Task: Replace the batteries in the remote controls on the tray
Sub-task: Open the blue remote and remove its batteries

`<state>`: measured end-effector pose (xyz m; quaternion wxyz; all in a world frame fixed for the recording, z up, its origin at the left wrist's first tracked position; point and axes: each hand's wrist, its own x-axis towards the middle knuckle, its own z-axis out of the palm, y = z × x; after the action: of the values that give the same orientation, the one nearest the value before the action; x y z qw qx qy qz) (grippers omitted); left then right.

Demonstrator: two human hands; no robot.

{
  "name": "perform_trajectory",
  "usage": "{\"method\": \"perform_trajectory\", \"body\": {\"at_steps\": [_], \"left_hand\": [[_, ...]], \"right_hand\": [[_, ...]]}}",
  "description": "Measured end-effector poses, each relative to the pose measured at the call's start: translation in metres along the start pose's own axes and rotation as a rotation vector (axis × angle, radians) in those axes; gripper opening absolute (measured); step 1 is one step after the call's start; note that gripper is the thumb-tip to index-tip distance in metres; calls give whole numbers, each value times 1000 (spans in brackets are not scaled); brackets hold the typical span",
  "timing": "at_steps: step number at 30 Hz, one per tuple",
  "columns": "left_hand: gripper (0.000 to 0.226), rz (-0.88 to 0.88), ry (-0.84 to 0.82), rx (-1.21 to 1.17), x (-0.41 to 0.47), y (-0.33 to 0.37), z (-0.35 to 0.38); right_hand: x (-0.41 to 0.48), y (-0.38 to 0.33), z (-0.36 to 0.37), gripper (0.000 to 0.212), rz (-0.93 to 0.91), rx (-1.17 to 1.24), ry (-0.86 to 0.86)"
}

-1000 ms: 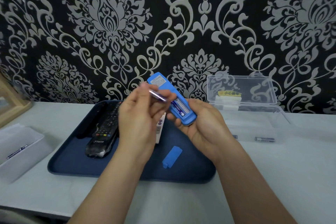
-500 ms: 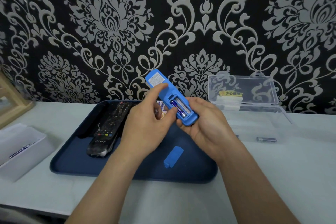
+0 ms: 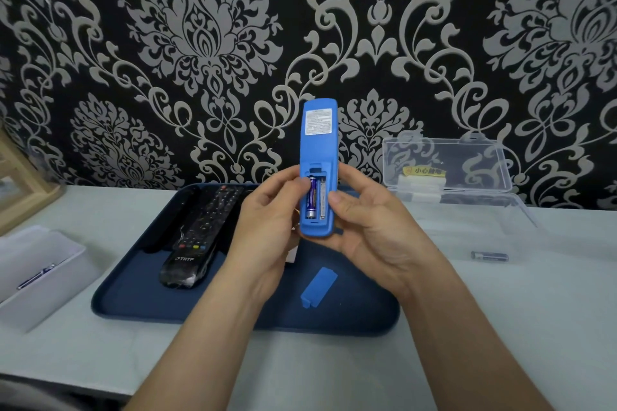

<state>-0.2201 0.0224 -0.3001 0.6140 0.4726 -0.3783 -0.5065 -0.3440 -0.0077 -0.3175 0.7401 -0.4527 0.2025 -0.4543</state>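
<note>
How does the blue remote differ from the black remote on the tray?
The blue remote is held up by the left hand and right hand; the black remote lies flat on the tray. The blue remote shows its back, with the battery bay open; the black remote shows its buttons. Both are long and slim.

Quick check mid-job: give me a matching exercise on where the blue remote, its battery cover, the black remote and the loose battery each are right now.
Things
1. blue remote
2. battery cover
3. black remote
4. loose battery

Places
A. lying to the right of the tray
B. held by the left hand and right hand, compartment open
C. on the tray's left side, buttons up
D. on the tray's middle, below the hands

Pairs: 1-B, 2-D, 3-C, 4-A
</note>
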Motion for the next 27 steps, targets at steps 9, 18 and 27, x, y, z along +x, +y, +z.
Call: {"method": "perform_trajectory", "body": {"at_steps": [9,18,27], "left_hand": [[16,217,29,206,5,-8,-6],[18,182,39,261,10,-9,-9],[12,158,89,248,10,-6,-10]], "right_hand": [[0,0,2,41,37,4,-45],[3,8,5,46,-34,-322,90],[3,4,3,39,-19,-312,86]]}}
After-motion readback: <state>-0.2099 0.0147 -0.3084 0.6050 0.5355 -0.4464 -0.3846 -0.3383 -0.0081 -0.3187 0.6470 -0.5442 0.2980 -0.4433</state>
